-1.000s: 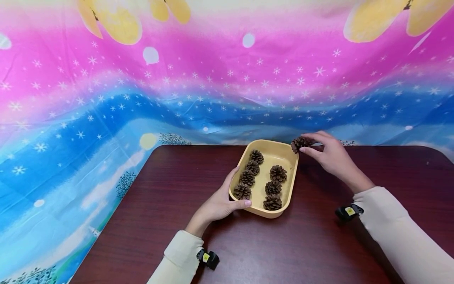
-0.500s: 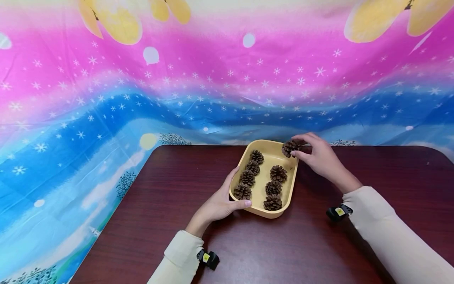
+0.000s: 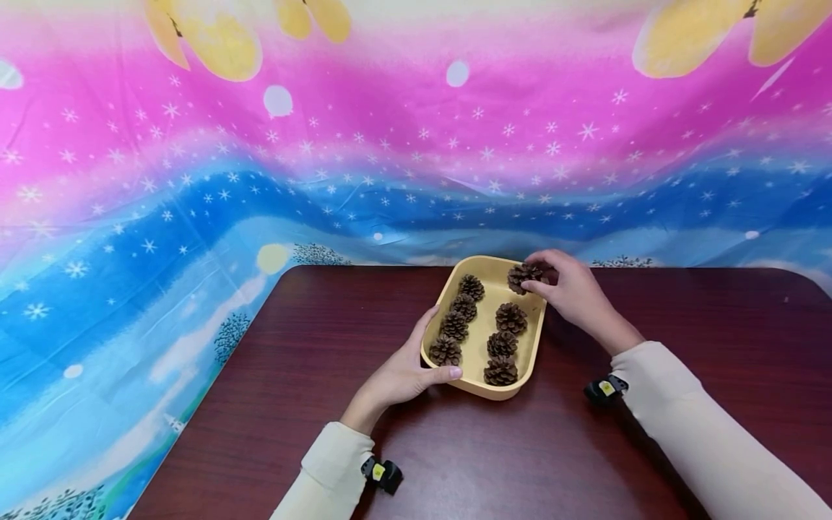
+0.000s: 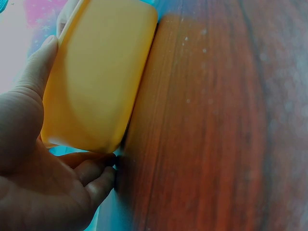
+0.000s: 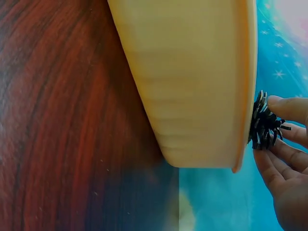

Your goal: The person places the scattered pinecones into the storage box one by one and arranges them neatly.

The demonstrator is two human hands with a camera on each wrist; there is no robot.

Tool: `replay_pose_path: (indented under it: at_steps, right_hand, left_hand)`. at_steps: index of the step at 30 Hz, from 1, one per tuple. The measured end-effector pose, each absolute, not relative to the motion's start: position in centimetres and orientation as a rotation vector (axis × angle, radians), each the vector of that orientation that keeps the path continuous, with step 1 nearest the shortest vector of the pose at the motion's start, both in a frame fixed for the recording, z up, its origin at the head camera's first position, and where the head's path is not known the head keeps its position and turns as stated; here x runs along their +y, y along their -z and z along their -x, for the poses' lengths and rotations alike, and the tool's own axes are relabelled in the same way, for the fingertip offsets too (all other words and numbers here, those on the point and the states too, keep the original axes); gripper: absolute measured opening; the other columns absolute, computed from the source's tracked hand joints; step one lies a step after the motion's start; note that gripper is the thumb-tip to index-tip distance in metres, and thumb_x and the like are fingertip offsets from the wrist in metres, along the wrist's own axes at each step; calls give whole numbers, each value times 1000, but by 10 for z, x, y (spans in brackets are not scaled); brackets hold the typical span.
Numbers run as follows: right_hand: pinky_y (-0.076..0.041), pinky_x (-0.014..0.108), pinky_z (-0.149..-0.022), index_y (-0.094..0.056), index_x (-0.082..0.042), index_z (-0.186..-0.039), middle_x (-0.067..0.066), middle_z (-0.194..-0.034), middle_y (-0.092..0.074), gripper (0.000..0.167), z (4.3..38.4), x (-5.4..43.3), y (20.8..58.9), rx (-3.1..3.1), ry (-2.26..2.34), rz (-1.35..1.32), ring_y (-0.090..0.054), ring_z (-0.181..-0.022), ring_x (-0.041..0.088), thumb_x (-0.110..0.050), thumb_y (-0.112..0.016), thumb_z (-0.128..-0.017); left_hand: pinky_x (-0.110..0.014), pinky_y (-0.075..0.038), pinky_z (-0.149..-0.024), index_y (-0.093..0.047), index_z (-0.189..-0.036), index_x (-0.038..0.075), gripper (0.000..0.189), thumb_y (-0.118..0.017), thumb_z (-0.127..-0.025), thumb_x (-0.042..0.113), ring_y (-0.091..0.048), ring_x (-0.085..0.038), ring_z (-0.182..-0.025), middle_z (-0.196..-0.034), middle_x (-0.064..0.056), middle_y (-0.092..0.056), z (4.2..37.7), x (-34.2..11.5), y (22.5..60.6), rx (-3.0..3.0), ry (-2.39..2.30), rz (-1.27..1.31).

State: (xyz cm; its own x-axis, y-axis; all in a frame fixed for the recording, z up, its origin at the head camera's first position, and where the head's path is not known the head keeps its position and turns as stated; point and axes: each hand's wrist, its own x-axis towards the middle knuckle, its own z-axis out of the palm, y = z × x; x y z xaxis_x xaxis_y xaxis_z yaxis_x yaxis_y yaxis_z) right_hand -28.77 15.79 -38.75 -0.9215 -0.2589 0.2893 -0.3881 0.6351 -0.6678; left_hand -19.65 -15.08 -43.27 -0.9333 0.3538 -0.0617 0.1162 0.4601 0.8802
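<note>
A yellow rectangular container [image 3: 489,390] with rounded corners stands on the table, holding two rows of brown pine cones. The left row [image 3: 453,326] runs along the container's left wall, and a shorter right row [image 3: 502,344] of three lies toward the right wall. My left hand [image 3: 408,372] grips the near left corner, thumb over the rim and fingers along the outer wall. Between thumb and fingertips my right hand [image 3: 575,292] pinches another pine cone [image 3: 522,276] over the far right corner. In the right wrist view this pine cone [image 5: 265,122] shows at rim level.
The dark red-brown wooden table [image 3: 312,339] extends to both sides of the container. Right behind its far edge hangs a pink and blue cloth [image 3: 390,144] with snowflakes. Each sleeve cuff carries a small black wrist camera [image 3: 606,389].
My right hand has moved left with the pinched pine cone, from outside the container's right rim to above its far right corner. My left hand and the container have stayed put.
</note>
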Motion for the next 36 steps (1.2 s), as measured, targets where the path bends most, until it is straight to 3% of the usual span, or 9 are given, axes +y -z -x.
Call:
replay_pose_path:
  at_steps: [5,12,16,20,23,27,29,32,36]
  right_hand:
    - [-54,57,-92,-63,-1,-137,24,-135,-64,42,289,154,392,-2707,-1121,-531,-64,-109,41,-11,-74,-98]
    - [-42,67,-112,-62,2,-140,27,-144,-59,44,293,151,398,-2716,-1103,-529,-55,-130,50,-10,-72,-99]
    - [-38,67,-115,-61,4,-140,27,-144,-58,46,294,150,400,-2717,-1091,-535,-52,-135,50,-10,-72,-98]
    - [-42,66,-113,-60,6,-139,28,-142,-58,46,295,148,401,-2724,-1045,-569,-54,-131,49,-8,-72,-97]
    - [-51,61,-103,-60,7,-139,27,-139,-60,47,297,145,403,-2733,-981,-596,-65,-107,42,-7,-72,-96]
    - [-54,56,-95,-58,6,-140,28,-139,-59,47,299,141,405,-2763,-917,-609,-62,-67,24,-6,-71,-97]
    - [-53,58,-98,-58,6,-140,28,-139,-58,46,299,140,406,-2775,-900,-611,-64,-67,26,-5,-71,-97]
    - [-49,62,-106,-59,7,-138,30,-138,-59,43,300,138,407,-2777,-875,-620,-71,-95,40,-3,-70,-97]
    - [-46,64,-109,-61,8,-135,31,-137,-60,41,301,137,408,-2776,-844,-628,-59,-126,50,-3,-69,-96]
  left_hand:
    - [-57,-32,-124,-10,-168,39,110,-85,-88,41,-42,-33,-149,-167,-15,-37,196,-151,432,2483,-1447,-395]
    - [-56,-30,-126,-10,-168,38,110,-85,-88,39,-40,-32,-151,-168,-14,-36,196,-151,432,2469,-1465,-402]
    - [-56,-30,-126,-10,-168,40,110,-85,-87,40,-40,-31,-150,-168,-13,-36,196,-151,433,2474,-1459,-395]
    - [-55,-30,-126,-10,-168,40,110,-85,-87,39,-40,-31,-150,-167,-13,-36,196,-151,433,2470,-1461,-391]
    - [-54,-30,-126,-10,-167,40,110,-85,-87,39,-41,-30,-150,-167,-13,-36,197,-151,433,2462,-1470,-392]
    - [-53,-31,-125,-10,-167,40,109,-85,-88,39,-42,-29,-149,-167,-12,-37,197,-151,432,2458,-1474,-397]
    - [-53,-31,-125,-10,-168,40,109,-85,-88,38,-42,-29,-149,-167,-12,-37,197,-151,432,2458,-1472,-398]
    - [-54,-31,-125,-10,-168,39,109,-85,-88,37,-42,-30,-149,-167,-12,-37,196,-151,431,2458,-1471,-398]
    - [-54,-30,-126,-10,-168,38,110,-85,-88,38,-41,-30,-150,-167,-14,-36,197,-151,431,2455,-1470,-398]
